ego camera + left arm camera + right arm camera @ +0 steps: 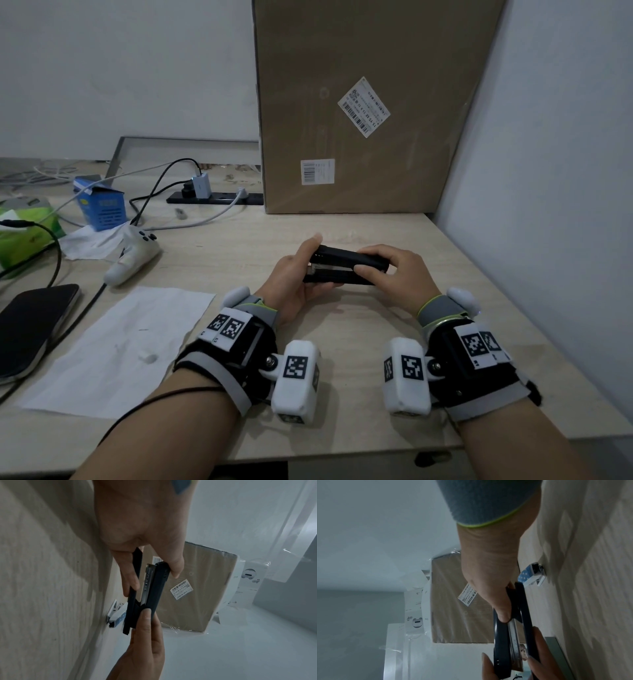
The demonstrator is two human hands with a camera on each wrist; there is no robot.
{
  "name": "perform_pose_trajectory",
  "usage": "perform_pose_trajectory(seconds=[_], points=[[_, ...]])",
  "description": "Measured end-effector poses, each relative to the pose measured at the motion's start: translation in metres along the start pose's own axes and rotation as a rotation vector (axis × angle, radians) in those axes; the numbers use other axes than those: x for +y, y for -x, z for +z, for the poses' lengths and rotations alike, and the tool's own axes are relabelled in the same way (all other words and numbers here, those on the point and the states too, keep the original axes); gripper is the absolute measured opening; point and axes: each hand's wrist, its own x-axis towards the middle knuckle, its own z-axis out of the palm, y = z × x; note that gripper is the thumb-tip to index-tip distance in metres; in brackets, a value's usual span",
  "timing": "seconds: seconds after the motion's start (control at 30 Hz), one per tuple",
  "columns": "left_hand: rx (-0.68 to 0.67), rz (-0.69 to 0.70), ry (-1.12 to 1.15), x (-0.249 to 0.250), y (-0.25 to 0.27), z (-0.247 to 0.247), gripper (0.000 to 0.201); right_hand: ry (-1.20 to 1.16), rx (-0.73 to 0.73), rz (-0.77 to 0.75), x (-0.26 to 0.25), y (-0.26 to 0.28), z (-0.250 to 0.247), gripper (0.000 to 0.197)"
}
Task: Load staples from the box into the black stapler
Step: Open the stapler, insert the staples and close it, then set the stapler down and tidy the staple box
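Note:
I hold the black stapler [346, 265] level above the middle of the desk with both hands. My left hand [298, 272] grips its left end, thumb on top and fingers underneath. My right hand [388, 267] pinches the right, hinged end, with the thumb on the near side. In the left wrist view the stapler [158, 588] has its top arm slightly apart from the base, and the metal staple rail [147, 582] shows between them. A small white and blue staple box [116, 613] lies on the desk behind the stapler [502, 642], also seen as the staple box [530, 574]. It is hidden in the head view.
A large cardboard box [370, 102] leans against the wall at the back. A white paper sheet [120, 353], a phone [30, 332], a white controller [133, 257], a blue carton [101, 205] and cables lie to the left. A wall borders the desk on the right.

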Motion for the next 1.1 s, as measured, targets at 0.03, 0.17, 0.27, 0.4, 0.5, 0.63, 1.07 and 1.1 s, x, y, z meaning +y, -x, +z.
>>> perform_pose_trajectory(seconds=[0.03, 0.17, 0.27, 0.4, 0.5, 0.63, 1.07, 1.1], points=[[-0.019, 0.001, -0.004, 0.0, 0.0, 0.0, 0.056, 0.012, 0.015, -0.003, -0.001, 0.0, 0.0, 0.016], [0.082, 0.02, 0.035, 0.002, -0.002, 0.004, 0.059, -0.038, 0.147, 0.066, 0.001, -0.001, -0.001, 0.01], [0.258, 0.136, 0.025, 0.005, -0.006, 0.0, 0.035, -0.087, 0.348, 0.181, 0.005, -0.002, -0.008, 0.015], [0.458, 0.34, -0.248, 0.001, -0.013, -0.016, 0.015, -0.024, 0.646, 0.428, 0.019, -0.006, -0.022, 0.026], [0.506, 0.407, -0.491, -0.002, -0.017, -0.025, 0.02, 0.013, 0.707, 0.583, 0.032, -0.004, -0.033, 0.026], [0.512, 0.356, -0.772, -0.007, -0.019, -0.03, 0.027, 0.115, 0.67, 0.698, 0.044, -0.001, -0.041, 0.028], [0.366, 0.247, -1.051, -0.012, -0.02, -0.033, 0.04, 0.292, 0.593, 0.817, 0.068, -0.004, -0.039, 0.035], [0.363, 0.25, -1.059, -0.012, -0.02, -0.032, 0.041, 0.323, 0.588, 0.815, 0.067, -0.004, -0.04, 0.043]])
